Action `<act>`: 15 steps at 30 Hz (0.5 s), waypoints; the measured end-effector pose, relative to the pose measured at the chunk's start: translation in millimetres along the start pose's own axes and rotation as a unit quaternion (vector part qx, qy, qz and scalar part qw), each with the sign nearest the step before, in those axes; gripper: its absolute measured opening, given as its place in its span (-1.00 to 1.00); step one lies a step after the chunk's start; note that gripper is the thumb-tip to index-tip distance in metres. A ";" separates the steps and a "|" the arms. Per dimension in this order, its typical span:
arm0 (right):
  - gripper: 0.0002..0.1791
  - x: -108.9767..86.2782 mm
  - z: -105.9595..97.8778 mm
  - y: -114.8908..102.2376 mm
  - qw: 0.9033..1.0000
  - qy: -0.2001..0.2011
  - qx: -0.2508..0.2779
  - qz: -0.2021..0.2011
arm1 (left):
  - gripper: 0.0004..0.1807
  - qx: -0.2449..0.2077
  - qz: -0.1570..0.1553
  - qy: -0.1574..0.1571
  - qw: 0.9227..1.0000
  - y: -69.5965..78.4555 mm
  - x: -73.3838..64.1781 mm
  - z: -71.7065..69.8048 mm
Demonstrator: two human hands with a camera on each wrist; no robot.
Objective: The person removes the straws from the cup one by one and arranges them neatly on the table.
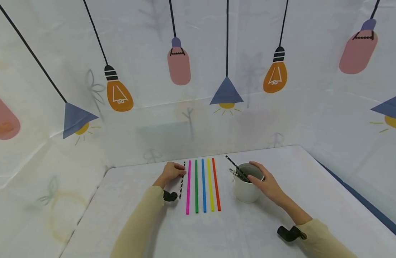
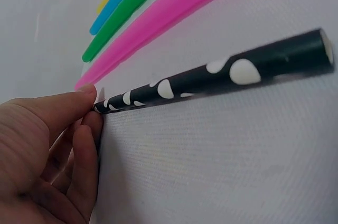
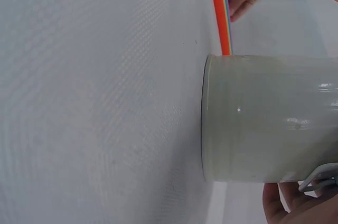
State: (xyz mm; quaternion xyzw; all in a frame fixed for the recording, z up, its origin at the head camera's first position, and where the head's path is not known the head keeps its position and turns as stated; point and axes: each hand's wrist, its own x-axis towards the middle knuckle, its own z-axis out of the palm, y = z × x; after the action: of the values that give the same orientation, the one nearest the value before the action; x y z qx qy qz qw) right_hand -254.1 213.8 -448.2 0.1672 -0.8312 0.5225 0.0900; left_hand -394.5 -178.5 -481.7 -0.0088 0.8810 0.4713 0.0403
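My left hand (image 1: 172,172) pinches a black straw with white spots (image 2: 171,87) near its far end, between thumb and fingers. That straw lies along the white tabletop, left of a pink straw (image 1: 188,190). To the right a white ceramic jar (image 1: 245,191) stands upright, and my right hand (image 1: 269,186) grips its right side at the rim. A dark spotted straw (image 1: 233,163) leans out of the jar's mouth to the left; other contents are partly hidden. In the right wrist view, the fingers (image 3: 296,203) lie beside the jar's metal clasp (image 3: 317,177).
Green (image 1: 196,190), blue (image 1: 203,190), yellow (image 1: 210,190) and red (image 1: 216,190) straws lie side by side between the pink straw and the jar. A white sheet printed with lamps (image 1: 227,91) hangs behind the table (image 1: 249,229).
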 end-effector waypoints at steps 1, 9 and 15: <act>-0.36 0.1 0.2 -0.9 1.000 0.000 0.000 -0.001 | -0.75 -0.001 -0.001 0.000 1.000 0.0 0.5 -0.2; -0.39 -4.0 -1.1 -28.5 1.000 -0.001 0.004 -0.002 | -0.70 -0.009 -0.009 -0.003 1.000 3.9 -1.6 -1.7; -0.37 -0.1 0.5 -2.7 1.000 0.005 -0.006 -0.007 | -0.70 -0.009 0.004 -0.005 1.000 6.7 -5.9 -2.1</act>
State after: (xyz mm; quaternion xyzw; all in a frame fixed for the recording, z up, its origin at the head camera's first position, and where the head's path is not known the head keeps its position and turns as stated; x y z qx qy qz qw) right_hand -253.0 212.3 -446.2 0.1702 -0.8327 0.5175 0.0991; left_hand -389.1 -176.6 -474.5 -0.0038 0.8764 0.4797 0.0426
